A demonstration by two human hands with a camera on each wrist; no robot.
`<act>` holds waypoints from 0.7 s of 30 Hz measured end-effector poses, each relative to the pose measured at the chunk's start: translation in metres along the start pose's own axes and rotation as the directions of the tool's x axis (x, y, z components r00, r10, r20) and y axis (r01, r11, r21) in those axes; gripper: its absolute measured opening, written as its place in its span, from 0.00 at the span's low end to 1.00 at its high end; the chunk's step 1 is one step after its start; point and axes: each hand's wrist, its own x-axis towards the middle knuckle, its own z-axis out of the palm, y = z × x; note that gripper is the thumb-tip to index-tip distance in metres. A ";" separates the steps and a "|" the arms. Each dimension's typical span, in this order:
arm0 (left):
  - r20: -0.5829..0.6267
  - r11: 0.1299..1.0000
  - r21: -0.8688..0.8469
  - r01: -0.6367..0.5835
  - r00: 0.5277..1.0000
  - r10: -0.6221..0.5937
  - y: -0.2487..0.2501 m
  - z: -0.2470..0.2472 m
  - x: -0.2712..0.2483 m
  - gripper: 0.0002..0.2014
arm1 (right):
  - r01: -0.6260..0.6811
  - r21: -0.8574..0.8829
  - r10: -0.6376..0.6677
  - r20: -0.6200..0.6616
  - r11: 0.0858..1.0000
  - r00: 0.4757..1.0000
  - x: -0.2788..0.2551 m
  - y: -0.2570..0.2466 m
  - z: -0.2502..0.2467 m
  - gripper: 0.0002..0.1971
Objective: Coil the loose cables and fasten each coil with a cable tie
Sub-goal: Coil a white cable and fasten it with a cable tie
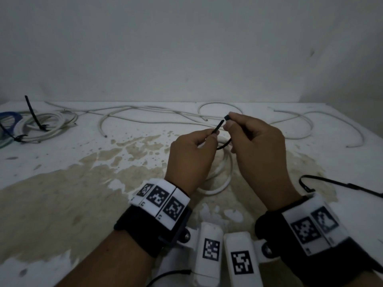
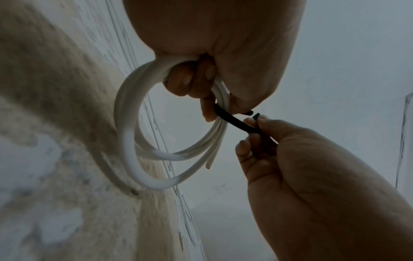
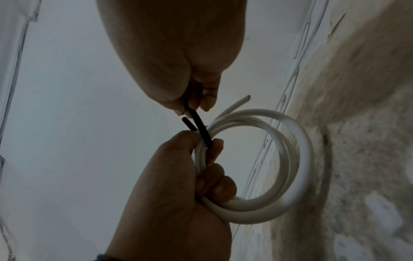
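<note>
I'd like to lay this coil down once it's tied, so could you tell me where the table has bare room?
Free: the stained patch left of the left hand, in front of the tied coils. Crowded: the back strip, where loose white cables sprawl, and the right edge by the black cord.

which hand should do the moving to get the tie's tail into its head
The right hand, probably. It pinches only the head end of the black cable tie, so it can move freely. The left hand pinches the tail while its grip also holds the white coil, so it is better kept steady.
</note>
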 end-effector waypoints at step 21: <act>0.027 0.977 0.180 -0.111 0.994 0.108 -0.005 0.001 -0.001 0.12 | 0.344 -0.316 -0.338 0.075 0.884 0.938 0.003 0.003 -0.006 0.07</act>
